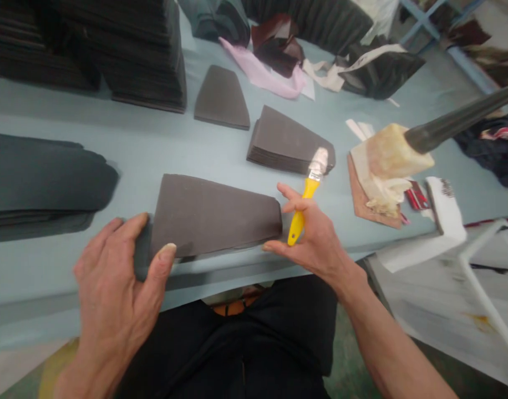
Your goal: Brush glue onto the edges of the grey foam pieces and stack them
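Note:
A dark grey-brown tapered flat piece [216, 216] lies before me near the table's front edge, its wide end to the left. My left hand [121, 277] is at that wide end, fingers apart, the thumb at the lower left corner. At the narrow end is my right hand [316, 233], with a yellow-handled paintbrush [298, 221] held across the palm and fingers, whitish bristles pointing up and away. Thumb and forefinger are spread on either side of the narrow end. Beyond the brush head sits a small stack of similar tapered pieces [289, 136].
Another tapered piece [222, 97] lies farther back. Tall dark stacks [141, 55] stand at the back left, dark green pieces [46, 174] at the left. A pale glue-crusted container [395, 152] with a dark pole stands right. Scraps, including pink cloth [266, 72], lie at the back.

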`<state>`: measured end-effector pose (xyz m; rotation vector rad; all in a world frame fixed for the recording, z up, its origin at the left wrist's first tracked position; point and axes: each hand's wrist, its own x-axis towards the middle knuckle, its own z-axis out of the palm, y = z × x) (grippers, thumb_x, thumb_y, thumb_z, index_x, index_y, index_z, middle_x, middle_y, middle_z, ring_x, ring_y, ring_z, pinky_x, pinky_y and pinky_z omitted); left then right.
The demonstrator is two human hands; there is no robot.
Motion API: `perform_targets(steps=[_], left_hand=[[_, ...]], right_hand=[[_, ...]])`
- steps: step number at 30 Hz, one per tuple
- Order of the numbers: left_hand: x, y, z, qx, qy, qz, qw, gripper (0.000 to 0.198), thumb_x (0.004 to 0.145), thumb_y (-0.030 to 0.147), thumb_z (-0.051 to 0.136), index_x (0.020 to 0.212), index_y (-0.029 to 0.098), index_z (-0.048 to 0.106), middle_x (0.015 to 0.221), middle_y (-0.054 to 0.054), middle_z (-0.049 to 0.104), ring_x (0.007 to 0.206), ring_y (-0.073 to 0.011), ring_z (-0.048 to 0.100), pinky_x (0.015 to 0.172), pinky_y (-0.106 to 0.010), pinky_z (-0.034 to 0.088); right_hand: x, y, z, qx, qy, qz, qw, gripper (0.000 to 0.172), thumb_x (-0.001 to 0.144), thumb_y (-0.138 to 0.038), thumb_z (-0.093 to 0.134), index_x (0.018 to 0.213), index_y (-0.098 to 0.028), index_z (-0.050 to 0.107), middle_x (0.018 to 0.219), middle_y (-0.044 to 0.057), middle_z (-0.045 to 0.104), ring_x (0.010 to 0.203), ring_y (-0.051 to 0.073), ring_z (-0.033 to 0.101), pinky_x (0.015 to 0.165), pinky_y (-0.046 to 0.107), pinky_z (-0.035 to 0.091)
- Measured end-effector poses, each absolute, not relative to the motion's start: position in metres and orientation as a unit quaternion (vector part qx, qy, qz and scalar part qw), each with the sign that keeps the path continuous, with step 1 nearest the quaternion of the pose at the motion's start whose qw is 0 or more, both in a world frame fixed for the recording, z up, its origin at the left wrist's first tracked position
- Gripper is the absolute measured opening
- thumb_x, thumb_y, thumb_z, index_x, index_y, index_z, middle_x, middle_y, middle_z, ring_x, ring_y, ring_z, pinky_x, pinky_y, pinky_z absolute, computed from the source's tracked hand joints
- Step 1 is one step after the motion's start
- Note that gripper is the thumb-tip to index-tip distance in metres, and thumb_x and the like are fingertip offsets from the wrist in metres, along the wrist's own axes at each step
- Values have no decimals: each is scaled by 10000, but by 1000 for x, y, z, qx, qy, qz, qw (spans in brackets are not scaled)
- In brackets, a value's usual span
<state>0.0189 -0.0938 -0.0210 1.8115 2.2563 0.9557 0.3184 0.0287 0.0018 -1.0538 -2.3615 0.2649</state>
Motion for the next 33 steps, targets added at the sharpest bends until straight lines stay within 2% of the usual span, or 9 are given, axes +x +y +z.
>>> perform_targets(steps=[4,7,10,13,19,23,28,33], left_hand=[[14,-97,-20,619,733,277,42,923,952,839,500,1677,282,372,1469,-198,695,1444,-429,613,1235,-663,473],[4,-96,-24,645,718,257,38,1066,893,925,479,1689,228,348,1490,-225,682,1433,-439,624,1227,-653,491],[-4,-95,-25,661,706,250,43,1149,870,955,472,1683,152,354,1490,-260,673,1415,-462,633,1199,-667,514],[-8,-96,-21,656,711,248,50,1118,890,930,489,1680,150,360,1474,-249,690,1406,-450,646,1170,-666,543],[-10,-95,-11,653,724,214,54,1004,920,913,457,1585,161,502,1422,-213,733,1335,-408,709,1134,-596,598],[-11,-95,-11,667,714,208,43,819,980,822,487,1495,195,597,1433,-185,732,1333,-366,716,1153,-540,598],[-10,-99,-15,657,714,232,67,812,993,756,556,1584,201,500,1420,-181,741,1340,-353,711,1169,-541,590],[-4,-106,-21,661,707,247,46,686,1036,641,583,1568,212,521,1494,-181,691,1405,-344,666,1197,-539,572]], right_hand=[[314,48,21,-352,-919,109,139,744,665,-543,1015,1140,-247,525,1640,244,557,1405,376,662,1095,531,563],[306,62,24,-310,-939,120,92,759,661,-520,1023,1176,-217,555,1618,258,566,1440,406,626,1125,545,531],[300,70,22,-280,-947,139,76,752,695,-505,1009,1206,-186,558,1541,283,612,1402,435,645,1113,562,529],[297,72,22,-291,-942,151,69,707,733,-492,990,1188,-183,545,1425,261,679,1319,426,686,1081,551,538],[295,72,24,-310,-937,151,55,719,721,-482,1003,1189,-196,538,1374,215,703,1180,384,723,991,495,555],[296,71,19,-306,-938,145,73,724,704,-481,1010,1181,-203,542,1333,197,721,1126,374,735,932,477,571],[298,72,11,-295,-942,129,96,732,663,-461,1034,1137,-226,528,1290,180,743,1074,370,757,857,464,599],[299,71,9,-287,-945,117,106,741,644,-422,1044,1129,-239,514,1283,175,753,1088,377,768,816,452,621]])
